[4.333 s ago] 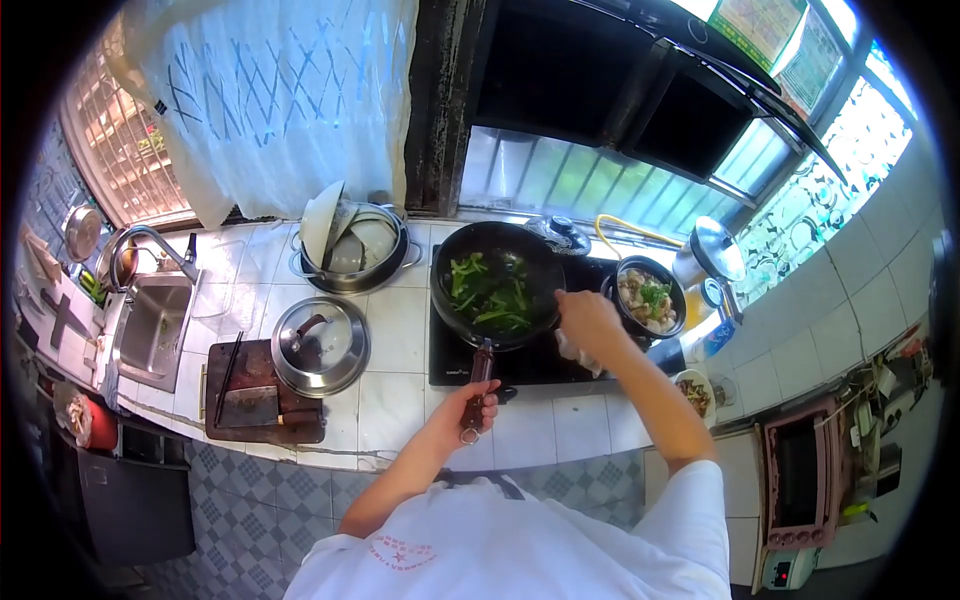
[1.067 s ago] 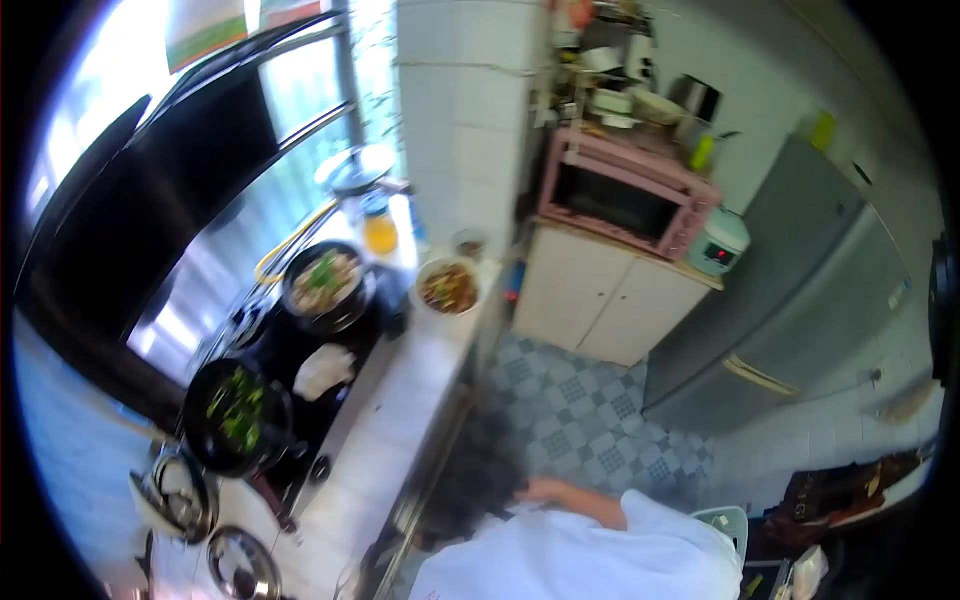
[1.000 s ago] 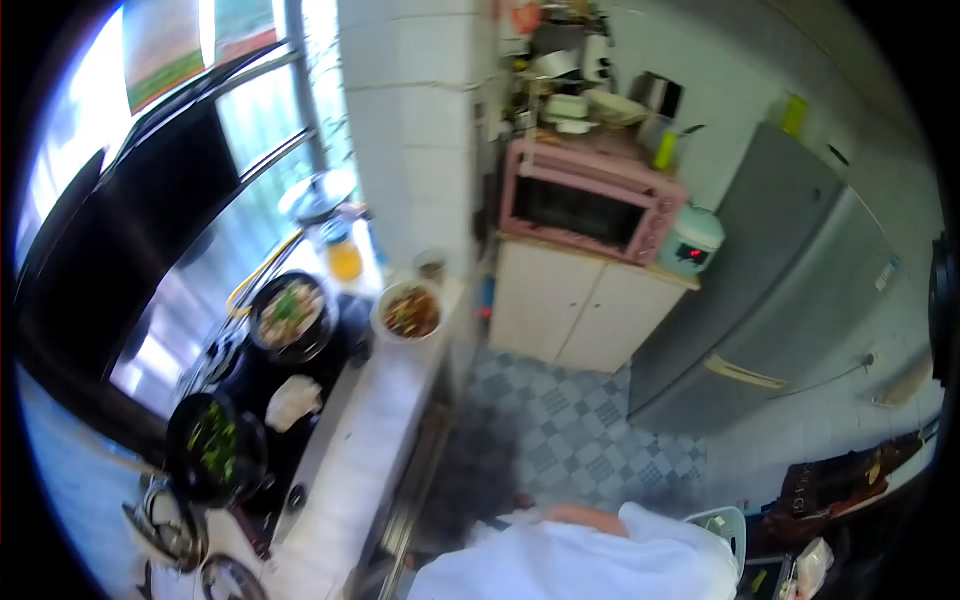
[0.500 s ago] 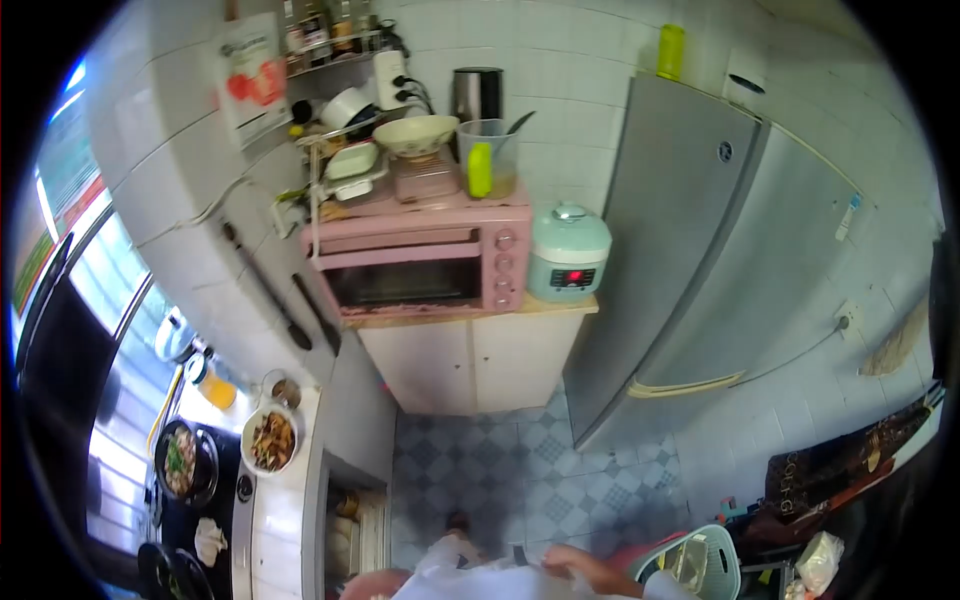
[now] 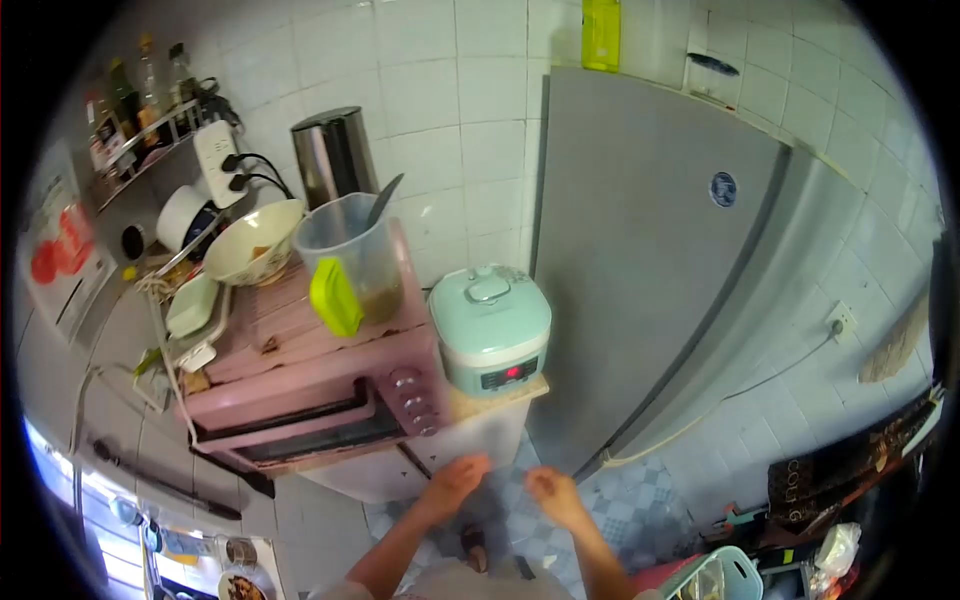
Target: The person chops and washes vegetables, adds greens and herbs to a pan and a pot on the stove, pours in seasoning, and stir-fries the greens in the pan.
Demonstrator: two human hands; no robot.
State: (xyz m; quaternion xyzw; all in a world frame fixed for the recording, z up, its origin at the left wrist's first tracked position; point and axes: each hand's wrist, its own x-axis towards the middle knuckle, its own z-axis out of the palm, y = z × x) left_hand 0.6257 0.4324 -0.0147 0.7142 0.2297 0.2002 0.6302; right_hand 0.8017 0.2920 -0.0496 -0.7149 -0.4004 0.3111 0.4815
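Observation:
My left hand (image 5: 457,484) is held out in front of the white cabinet, below the rice cooker, its fingers drawn together. Nothing shows in it. To its right, my right hand (image 5: 552,496) hovers over the floor with fingers curled in, also showing nothing held. A gap separates the two hands. Nearest to both is a mint-green rice cooker (image 5: 490,320), lid closed and red display lit, on the cabinet top (image 5: 540,386). Beside it stands a pink toaster oven (image 5: 290,385). On the oven are a clear plastic jug (image 5: 350,240) with a green handle and spoon, and a patterned bowl (image 5: 255,245).
A grey fridge (image 5: 640,230) rises at the right. A metal canister-like vessel (image 5: 335,155) stands behind the jug. A power strip (image 5: 215,160) and a bottle rack (image 5: 150,140) are on the left wall. A pale basket (image 5: 740,570) sits lower right.
My view has come closer to the oven and rice cooker. Both hands have moved forward from near my body. The stove has mostly left the view.

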